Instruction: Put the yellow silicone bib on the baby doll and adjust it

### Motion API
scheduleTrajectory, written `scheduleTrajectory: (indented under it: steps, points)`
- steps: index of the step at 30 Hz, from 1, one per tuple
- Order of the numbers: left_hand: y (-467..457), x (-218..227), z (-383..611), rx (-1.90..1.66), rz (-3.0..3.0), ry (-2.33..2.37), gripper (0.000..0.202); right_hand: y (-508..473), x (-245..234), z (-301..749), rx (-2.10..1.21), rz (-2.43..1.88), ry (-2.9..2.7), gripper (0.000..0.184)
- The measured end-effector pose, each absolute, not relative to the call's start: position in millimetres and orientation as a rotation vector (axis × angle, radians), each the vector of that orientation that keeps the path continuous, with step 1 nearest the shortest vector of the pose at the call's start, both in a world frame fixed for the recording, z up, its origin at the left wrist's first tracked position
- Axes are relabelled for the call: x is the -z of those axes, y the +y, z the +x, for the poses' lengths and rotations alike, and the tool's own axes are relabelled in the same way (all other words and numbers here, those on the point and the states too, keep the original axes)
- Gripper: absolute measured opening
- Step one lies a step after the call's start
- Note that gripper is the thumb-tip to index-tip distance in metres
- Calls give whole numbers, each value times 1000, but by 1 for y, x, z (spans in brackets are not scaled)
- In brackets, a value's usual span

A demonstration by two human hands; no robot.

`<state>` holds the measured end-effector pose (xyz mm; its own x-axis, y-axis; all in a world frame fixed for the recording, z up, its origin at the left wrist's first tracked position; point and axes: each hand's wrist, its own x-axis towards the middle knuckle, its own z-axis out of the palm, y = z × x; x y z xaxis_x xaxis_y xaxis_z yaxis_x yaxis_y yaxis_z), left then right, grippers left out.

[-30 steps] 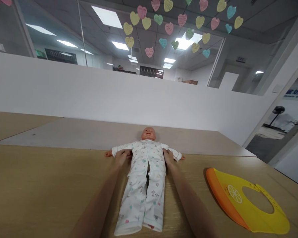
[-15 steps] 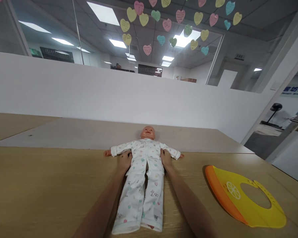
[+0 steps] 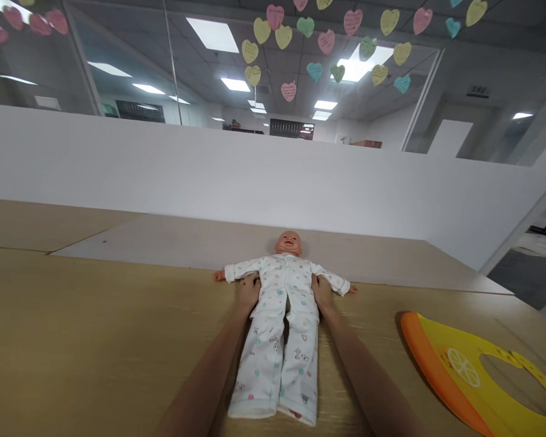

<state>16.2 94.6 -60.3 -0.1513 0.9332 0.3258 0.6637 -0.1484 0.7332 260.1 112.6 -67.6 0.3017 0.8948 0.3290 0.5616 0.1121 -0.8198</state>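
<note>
A baby doll (image 3: 286, 280) in white printed pyjamas lies on its back on the table, head away from me and arms spread. Its long trousers (image 3: 257, 370) stretch toward me, and no feet show below the cuffs. My left hand (image 3: 248, 294) grips the doll's side below its arm. On the other side of the torso, my right hand (image 3: 321, 292) is closed at the same height. Some fingertips of both hands are hidden against or under the body and cloth.
A yellow bib (image 3: 477, 370) with an orange pocket lies to the right on the wooden table (image 3: 118, 340). Beyond a pale board (image 3: 373, 255) stands a white wall (image 3: 236, 176) with a window above it. Heart-shaped notes (image 3: 326, 42) stick to the glass.
The view has turned a little to the left, so the doll, hands and bib appear further right. Both hands stay at the doll's sides, and the doll's pose looks the same.
</note>
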Motion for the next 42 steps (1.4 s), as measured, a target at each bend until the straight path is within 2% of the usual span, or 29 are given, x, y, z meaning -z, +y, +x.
scheduleTrajectory:
  steps: [22, 31, 35, 39, 42]
  points:
    - [88, 53, 15, -1180, 1775, 1789, 22, 110, 63, 256, -441, -1603, -1359, 31]
    - [97, 57, 9, -1124, 1785, 1809, 28, 108, 60, 251, -427, -1700, -1359, 34]
    - [96, 56, 10, -1077, 1792, 1848, 30, 102, 55, 249, -445, -1721, -1371, 28]
    - [97, 55, 11, -1062, 1820, 1837, 30, 80, 41, 258, -453, -1694, -1407, 7]
    - [99, 56, 11, -1049, 1830, 1843, 30, 35, 24, 266, -335, -1512, -1501, 11]
